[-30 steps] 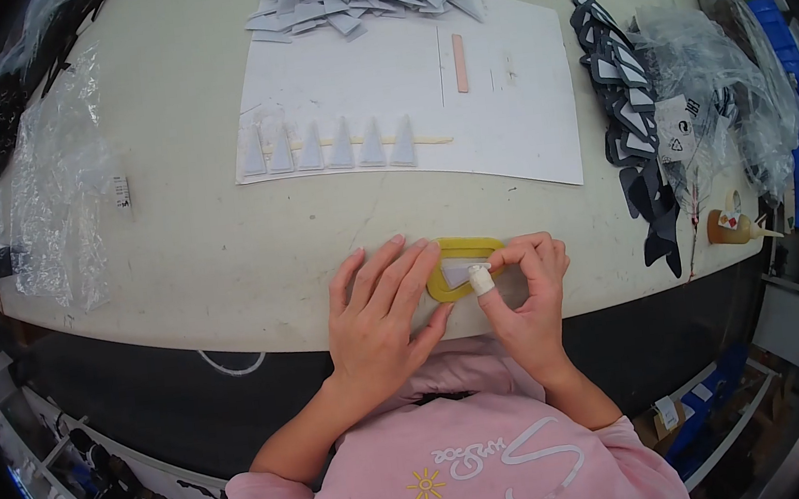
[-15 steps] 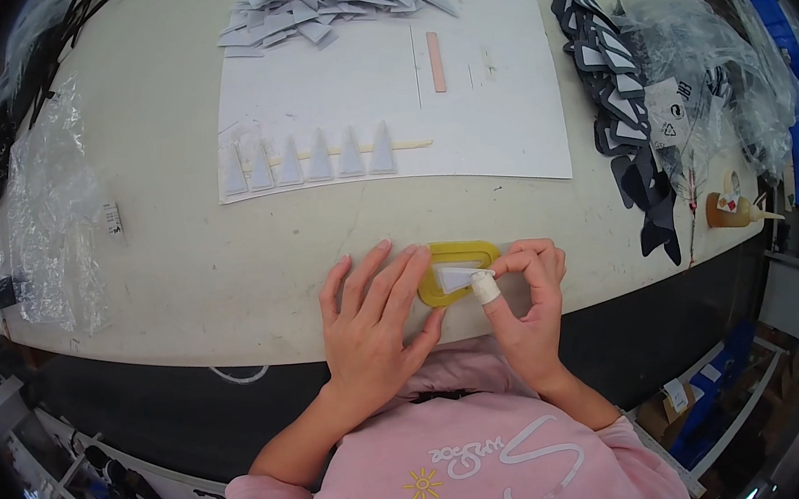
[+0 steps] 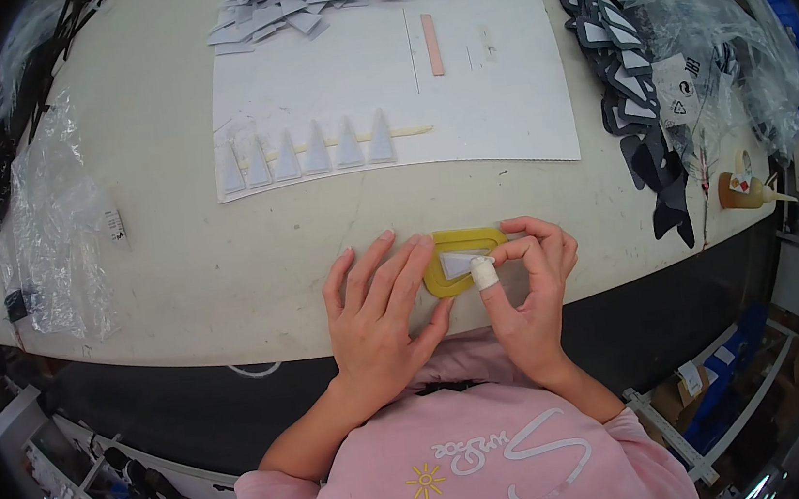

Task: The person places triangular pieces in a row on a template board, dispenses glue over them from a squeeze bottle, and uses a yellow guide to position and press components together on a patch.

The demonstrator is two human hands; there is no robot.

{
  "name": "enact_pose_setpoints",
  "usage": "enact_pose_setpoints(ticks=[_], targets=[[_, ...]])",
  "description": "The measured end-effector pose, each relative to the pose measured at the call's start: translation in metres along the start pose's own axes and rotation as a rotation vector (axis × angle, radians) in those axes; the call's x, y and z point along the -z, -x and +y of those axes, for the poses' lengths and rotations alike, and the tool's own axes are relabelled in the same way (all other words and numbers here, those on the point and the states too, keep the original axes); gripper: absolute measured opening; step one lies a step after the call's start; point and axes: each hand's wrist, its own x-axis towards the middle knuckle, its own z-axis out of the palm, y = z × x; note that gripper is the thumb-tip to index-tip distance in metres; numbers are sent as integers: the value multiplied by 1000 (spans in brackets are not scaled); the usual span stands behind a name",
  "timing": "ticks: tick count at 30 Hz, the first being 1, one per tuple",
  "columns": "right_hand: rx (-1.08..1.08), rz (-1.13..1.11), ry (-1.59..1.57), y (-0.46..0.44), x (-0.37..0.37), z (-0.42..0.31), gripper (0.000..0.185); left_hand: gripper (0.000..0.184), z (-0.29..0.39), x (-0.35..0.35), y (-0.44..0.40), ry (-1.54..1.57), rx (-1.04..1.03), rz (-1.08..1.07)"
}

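Observation:
A yellow rounded frame point(image 3: 438, 282) lies flat near the table's front edge. Inside its opening is a white triangular piece point(image 3: 457, 264), narrow end to the right. My left hand point(image 3: 375, 310) lies palm down with fingers stretched out; its index fingertip touches the frame's upper left edge and its thumb is near the lower left. My right hand point(image 3: 533, 294) pinches the narrow end of the triangular piece between index finger and thumb, and the thumb wears a whitish finger cover point(image 3: 485, 273). The fingers partly hide that end.
A white board point(image 3: 503, 126) carries several white triangles point(image 3: 315, 151) in a row over a thin strip, a pink strip point(image 3: 433, 45) and a pile of grey-white pieces point(image 3: 306, 4). Dark pieces point(image 3: 624, 70), plastic bags point(image 3: 717, 31) and a glue bottle point(image 3: 742, 192) are at right.
The camera view has shifted slightly, so everything sits a little differently in frame. Both hands stay at the yellow frame, and the right still pinches the triangular piece.

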Motion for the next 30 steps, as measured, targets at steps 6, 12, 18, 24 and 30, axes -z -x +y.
enact_pose_setpoints(ticks=[6, 12, 18, 24, 30], targets=[[-5, -1, 7, -1, -1, -1, 22, 73, -1, 0, 0, 7, 2, 2], [4, 17, 22, -2, -3, 0, 21, 73, -1, -1, 1, 2, 3, 6], [9, 29, 29, -2, -4, 0, 22, 70, -2, -1, 1, 19, -2, 10], [21, 37, 51, -2, -5, -1, 23, 62, -3, -2, 3, 30, -18, 21], [28, 39, 79, -2, -6, 0, 23, 53, -4, -5, 5, 47, -21, 53]])
